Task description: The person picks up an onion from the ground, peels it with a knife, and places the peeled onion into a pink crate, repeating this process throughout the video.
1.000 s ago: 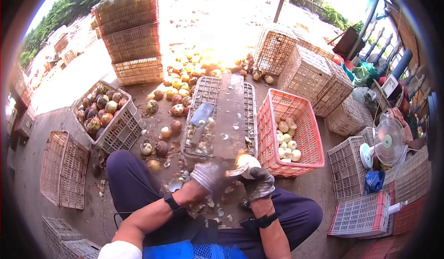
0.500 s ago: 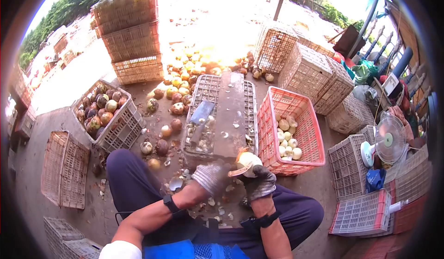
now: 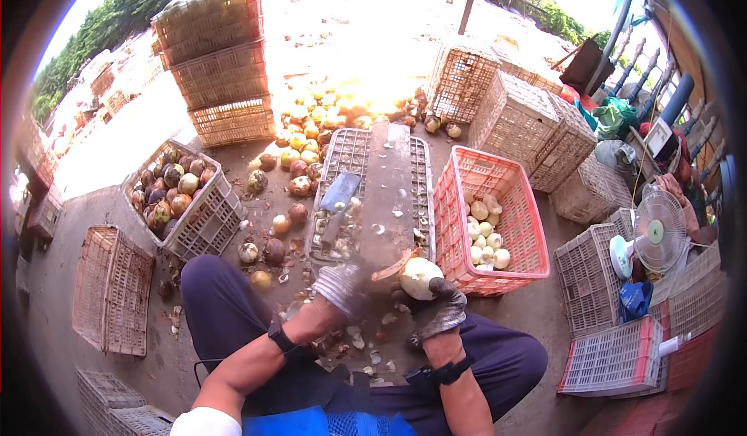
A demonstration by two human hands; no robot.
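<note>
My gloved right hand [image 3: 440, 309] is wrapped round a peeled white onion [image 3: 421, 279], held above the near end of a worn wooden board [image 3: 387, 195]. A reddish-brown strip of onion skin [image 3: 391, 266] shows just left of the onion. Beside it is my gloved left hand [image 3: 340, 290], its fingers smeared by motion, so I cannot see whether they grip the strip. The board lies across an upturned plastic crate [image 3: 424, 171]. On that crate, left of the board, rests a cleaver [image 3: 340, 192] among skin scraps.
A red crate [image 3: 537, 241] with peeled onions stands right. Left, a grey crate [image 3: 204, 222] holds unpeeled onions. Loose onions [image 3: 299, 185] and skins litter the floor. Stacked crates [image 3: 222, 55], more crates [image 3: 517, 117] and a fan [image 3: 660, 230] stand around.
My left hand has moved slightly left and up, away from the onion. The skin strip has shifted up and left, and more of the onion's white surface shows.
</note>
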